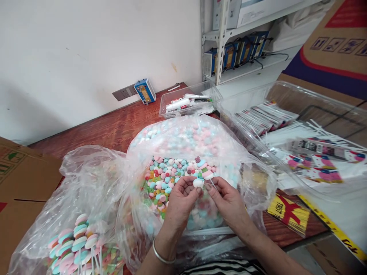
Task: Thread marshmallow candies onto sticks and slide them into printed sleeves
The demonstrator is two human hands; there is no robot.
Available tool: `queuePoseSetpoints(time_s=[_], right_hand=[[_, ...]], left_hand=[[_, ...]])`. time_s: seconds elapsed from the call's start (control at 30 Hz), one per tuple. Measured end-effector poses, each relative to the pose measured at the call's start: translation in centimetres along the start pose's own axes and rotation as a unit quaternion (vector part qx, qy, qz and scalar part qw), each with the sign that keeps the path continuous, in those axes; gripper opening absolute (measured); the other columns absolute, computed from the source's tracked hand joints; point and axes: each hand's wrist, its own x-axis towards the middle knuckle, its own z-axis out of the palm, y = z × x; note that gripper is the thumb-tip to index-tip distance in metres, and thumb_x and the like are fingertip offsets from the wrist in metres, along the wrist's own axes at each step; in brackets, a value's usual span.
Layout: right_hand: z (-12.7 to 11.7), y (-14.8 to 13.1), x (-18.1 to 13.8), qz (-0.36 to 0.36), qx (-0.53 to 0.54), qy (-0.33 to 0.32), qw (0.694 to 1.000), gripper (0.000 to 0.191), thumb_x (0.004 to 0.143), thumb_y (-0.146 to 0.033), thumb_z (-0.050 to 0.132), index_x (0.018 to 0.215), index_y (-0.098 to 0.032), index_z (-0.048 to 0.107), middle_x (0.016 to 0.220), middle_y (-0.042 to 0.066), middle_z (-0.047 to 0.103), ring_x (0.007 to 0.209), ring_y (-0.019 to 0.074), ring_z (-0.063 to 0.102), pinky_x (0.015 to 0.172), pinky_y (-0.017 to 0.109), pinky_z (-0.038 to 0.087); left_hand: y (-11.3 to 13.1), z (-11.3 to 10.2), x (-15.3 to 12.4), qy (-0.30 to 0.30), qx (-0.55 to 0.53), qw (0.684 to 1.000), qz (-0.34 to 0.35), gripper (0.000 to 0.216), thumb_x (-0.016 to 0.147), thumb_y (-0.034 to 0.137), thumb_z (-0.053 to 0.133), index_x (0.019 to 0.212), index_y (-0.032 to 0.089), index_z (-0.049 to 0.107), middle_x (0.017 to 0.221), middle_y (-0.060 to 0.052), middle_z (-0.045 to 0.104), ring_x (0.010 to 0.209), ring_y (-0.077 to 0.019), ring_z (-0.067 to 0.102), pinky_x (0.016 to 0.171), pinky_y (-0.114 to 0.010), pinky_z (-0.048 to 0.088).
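My left hand pinches a white round candy between thumb and fingers. In my right hand is a candy skewer, a thin white stick with pink, blue, green and white pieces stacked on it and a small purple piece at its tip. The two hands almost meet above a large open clear plastic bag. Loose round candies in pastel pink, blue and white fill it, mixed with small red, orange and green ring-shaped pieces.
Several stacked candy skewers lie on another plastic bag at lower left. A clear bin at right holds white sticks and printed wrappers. Behind stand a smaller clear tray and a blue device. Cardboard boxes flank the table.
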Motion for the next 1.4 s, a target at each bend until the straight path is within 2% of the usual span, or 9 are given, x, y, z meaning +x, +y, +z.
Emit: queuePoseSetpoints(time_s=[0.07, 0.17, 0.3, 0.5, 0.73, 0.97, 1.1, 1.23, 1.4], right_hand=[[-0.6, -0.3, -0.6, -0.025, -0.106, 0.008, 0.994, 0.025, 0.094, -0.04, 0.046, 0.082, -0.021, 0.056, 0.071, -0.002, 0.058, 0.065, 0.0146, 0.054, 0.06, 0.024, 0.045], [-1.6, -0.2, -2.0, -0.038, -0.235, -0.043, 0.97, 0.03, 0.095, -0.037, 0.04, 0.074, -0.022, 0.053, 0.061, -0.003, 0.053, 0.057, 0.0143, 0.049, 0.054, 0.025, 0.037], [-2.0, 0.3, -3.4, -0.048, -0.293, -0.087, 0.951, 0.028, 0.095, -0.035, 0.038, 0.079, -0.022, 0.056, 0.068, 0.0, 0.062, 0.062, 0.0175, 0.057, 0.057, 0.027, 0.039], [-1.5, 0.2, -3.5, -0.036, -0.294, -0.086, 0.951, 0.031, 0.096, -0.037, 0.037, 0.079, -0.023, 0.058, 0.068, 0.0, 0.064, 0.062, 0.0185, 0.059, 0.058, 0.028, 0.04], [-1.4, 0.4, -3.3, -0.024, -0.287, -0.075, 0.955, 0.03, 0.094, -0.038, 0.038, 0.078, -0.023, 0.06, 0.068, 0.0, 0.065, 0.063, 0.0187, 0.059, 0.057, 0.028, 0.04], [-1.1, 0.2, -3.2, -0.002, -0.256, -0.081, 0.963, 0.03, 0.092, -0.037, 0.038, 0.073, -0.022, 0.058, 0.063, -0.001, 0.06, 0.059, 0.0176, 0.056, 0.055, 0.027, 0.04], [-0.9, -0.1, -3.2, 0.009, -0.244, -0.079, 0.967, 0.03, 0.091, -0.037, 0.038, 0.073, -0.022, 0.057, 0.063, 0.0, 0.06, 0.059, 0.0178, 0.056, 0.055, 0.026, 0.04], [-0.6, -0.2, -3.1, 0.015, -0.228, -0.079, 0.97, 0.03, 0.091, -0.038, 0.037, 0.071, -0.022, 0.054, 0.064, 0.0, 0.059, 0.06, 0.0173, 0.055, 0.054, 0.025, 0.041], [-0.3, -0.4, -3.0, 0.017, -0.194, -0.077, 0.978, 0.029, 0.09, -0.039, 0.038, 0.069, -0.023, 0.049, 0.062, -0.001, 0.054, 0.057, 0.016, 0.05, 0.053, 0.024, 0.039]], left_hand=[[0.2, -0.2, 0.3, 0.042, 0.015, 0.999, -0.007, 0.041, 0.066, 0.03, 0.082, 0.101, 0.018, 0.064, 0.083, -0.001, 0.067, 0.067, -0.0096, 0.062, 0.054, -0.017, 0.047], [0.6, -0.8, 0.8, 0.092, 0.04, 0.995, 0.0, 0.041, 0.071, 0.035, 0.077, 0.105, 0.019, 0.061, 0.08, 0.0, 0.066, 0.055, -0.0091, 0.058, 0.045, -0.018, 0.043], [0.9, -1.5, 1.4, 0.125, 0.059, 0.989, 0.052, 0.034, 0.073, 0.031, 0.074, 0.101, 0.017, 0.061, 0.08, 0.0, 0.066, 0.059, -0.0088, 0.06, 0.059, -0.022, 0.05], [0.8, -1.2, 1.4, 0.123, 0.089, 0.986, 0.067, 0.033, 0.074, 0.03, 0.072, 0.102, 0.016, 0.06, 0.078, -0.001, 0.065, 0.063, -0.0109, 0.062, 0.06, -0.022, 0.05], [0.3, -1.3, 1.4, 0.109, 0.121, 0.983, 0.083, 0.028, 0.076, 0.027, 0.07, 0.1, 0.017, 0.062, 0.086, -0.004, 0.07, 0.075, -0.0139, 0.066, 0.066, -0.023, 0.053], [0.2, -1.0, 1.2, 0.087, 0.143, 0.982, 0.089, 0.022, 0.076, 0.022, 0.065, 0.097, 0.02, 0.061, 0.082, -0.002, 0.069, 0.061, -0.0118, 0.061, 0.05, -0.02, 0.049], [0.0, -1.1, 1.2, 0.084, 0.153, 0.981, 0.088, 0.02, 0.076, 0.02, 0.064, 0.096, 0.02, 0.062, 0.082, -0.002, 0.07, 0.066, -0.0129, 0.064, 0.058, -0.022, 0.051], [-0.5, -1.4, 1.3, 0.079, 0.168, 0.978, 0.097, 0.019, 0.078, 0.023, 0.063, 0.097, 0.02, 0.063, 0.085, -0.003, 0.07, 0.066, -0.0128, 0.064, 0.058, -0.023, 0.051], [-1.0, -1.6, 1.5, 0.069, 0.182, 0.973, 0.122, 0.016, 0.08, 0.024, 0.062, 0.096, 0.021, 0.064, 0.09, -0.004, 0.07, 0.075, -0.0144, 0.066, 0.062, -0.023, 0.051]])
